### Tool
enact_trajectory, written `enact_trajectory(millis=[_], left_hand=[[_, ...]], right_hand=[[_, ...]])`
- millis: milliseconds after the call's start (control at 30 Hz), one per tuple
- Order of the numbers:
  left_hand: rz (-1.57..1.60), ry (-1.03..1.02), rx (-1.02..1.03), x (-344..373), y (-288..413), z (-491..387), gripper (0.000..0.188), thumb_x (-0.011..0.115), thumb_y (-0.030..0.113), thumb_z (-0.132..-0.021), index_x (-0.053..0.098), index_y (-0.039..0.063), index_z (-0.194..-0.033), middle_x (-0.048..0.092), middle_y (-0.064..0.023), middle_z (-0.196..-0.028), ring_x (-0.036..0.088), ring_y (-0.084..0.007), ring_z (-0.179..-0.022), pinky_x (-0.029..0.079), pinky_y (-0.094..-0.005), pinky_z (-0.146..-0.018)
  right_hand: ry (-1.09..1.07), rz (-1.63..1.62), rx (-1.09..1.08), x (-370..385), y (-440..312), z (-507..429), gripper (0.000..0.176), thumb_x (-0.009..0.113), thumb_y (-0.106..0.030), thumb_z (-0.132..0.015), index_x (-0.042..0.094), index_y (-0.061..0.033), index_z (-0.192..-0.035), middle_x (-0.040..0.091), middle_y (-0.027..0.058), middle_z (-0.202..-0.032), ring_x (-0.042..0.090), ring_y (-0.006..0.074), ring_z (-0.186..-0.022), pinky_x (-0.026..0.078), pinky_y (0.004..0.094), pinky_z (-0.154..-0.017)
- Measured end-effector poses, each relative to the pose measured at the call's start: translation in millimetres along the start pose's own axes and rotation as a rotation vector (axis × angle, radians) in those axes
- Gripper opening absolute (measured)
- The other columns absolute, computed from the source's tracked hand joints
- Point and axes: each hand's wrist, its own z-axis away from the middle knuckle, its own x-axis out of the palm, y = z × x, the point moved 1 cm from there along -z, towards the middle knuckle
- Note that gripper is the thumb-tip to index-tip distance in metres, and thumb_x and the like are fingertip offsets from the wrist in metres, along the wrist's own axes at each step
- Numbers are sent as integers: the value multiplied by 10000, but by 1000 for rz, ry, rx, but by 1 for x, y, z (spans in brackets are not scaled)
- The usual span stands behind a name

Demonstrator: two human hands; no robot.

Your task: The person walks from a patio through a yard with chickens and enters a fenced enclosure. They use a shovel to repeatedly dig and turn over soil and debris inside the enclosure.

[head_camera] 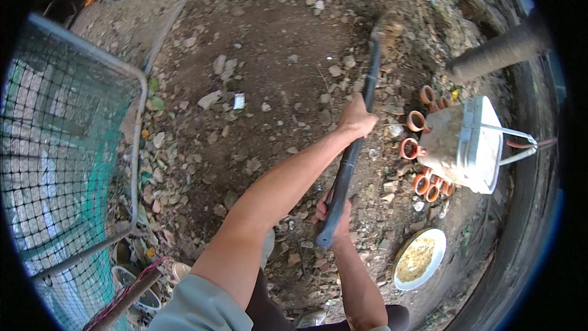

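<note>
Both my hands grip the long dark handle (345,172) of a digging tool. My left hand (357,117) is wrapped around the middle of the handle. Closer to my body, my right hand (337,218) holds it near the butt end. At the far end, the tool's head (388,32) is motion-blurred against the soil, so its exact shape cannot be told. Beneath the handle lies bare dirt (285,41) strewn with stones and dry leaves. A small white scrap (239,101) rests on the ground left of my left hand.
On the right is a white plastic bucket (445,140) with several orange drinker cups (415,121) along it. A white bowl (441,246) of crumbly feed sits nearer me. Black netting (59,115) on a metal-pipe frame (139,147) borders the left. A thick pole (500,50) juts in at upper right.
</note>
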Motion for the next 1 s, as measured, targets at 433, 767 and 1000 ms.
enact_trajectory(millis=[433,767,1000], left_hand=[[842,735,-98,-133,-162,158,338,577,14,-821,307,78,-1014,465,-75,-702,528,-196,-452,472,-365,-414],[1031,294,-79,-71,-169,109,261,576,15,-812,362,85,-945,494,-66,-705,527,-192,-456,452,-361,-398],[190,118,-168,20,-53,77,410,625,0,-769,396,-48,-1105,523,-95,-745,542,-166,-461,448,-331,-376]], right_hand=[[-740,1279,3,7,-15,4,426,515,-432,-994,595,-15,-960,547,148,-689,529,248,-649,457,397,-653],[-219,1409,-156,-28,-10,44,447,544,-456,-962,587,-11,-955,618,230,-699,629,426,-712,494,484,-657],[-60,47,140,-58,15,84,314,483,-322,-1031,540,-63,-861,517,-55,-632,501,51,-560,383,218,-455]])
